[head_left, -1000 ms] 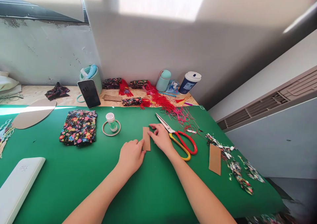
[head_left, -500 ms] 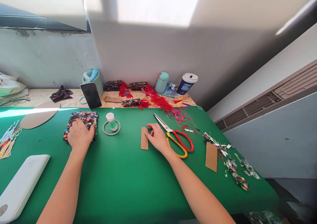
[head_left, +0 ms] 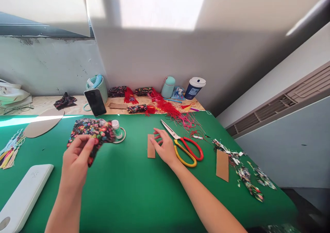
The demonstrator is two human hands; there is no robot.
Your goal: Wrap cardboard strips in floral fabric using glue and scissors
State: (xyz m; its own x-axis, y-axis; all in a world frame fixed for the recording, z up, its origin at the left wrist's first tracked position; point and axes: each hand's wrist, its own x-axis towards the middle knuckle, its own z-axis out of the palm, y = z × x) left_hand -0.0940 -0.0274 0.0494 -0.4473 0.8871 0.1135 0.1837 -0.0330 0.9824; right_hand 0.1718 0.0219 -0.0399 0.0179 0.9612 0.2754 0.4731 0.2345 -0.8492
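My left hand (head_left: 78,157) pinches a piece of dark floral fabric (head_left: 104,133), lifted above the green mat. Behind it, a stack of the same floral fabric (head_left: 81,127) lies on the mat. The raised piece partly overlaps a small white-capped bottle (head_left: 117,129) standing in a ring (head_left: 124,136). My right hand (head_left: 163,144) rests with fingers apart beside a narrow cardboard strip (head_left: 151,146), near its right edge. Just right of that hand lie scissors (head_left: 179,136) with one red and one yellow handle.
A phone (head_left: 95,102) leans on a basket (head_left: 103,88). Red tassels (head_left: 165,104), a flask (head_left: 168,87) and a cup (head_left: 194,88) line the back. A power bank (head_left: 25,195) sits front left; another cardboard piece (head_left: 222,165) and fabric scraps (head_left: 249,183) lie right.
My left hand has lifted a floral piece off the stack and moved it up and toward the bottle. My right hand has stayed beside the cardboard strip. The view has shifted slightly.
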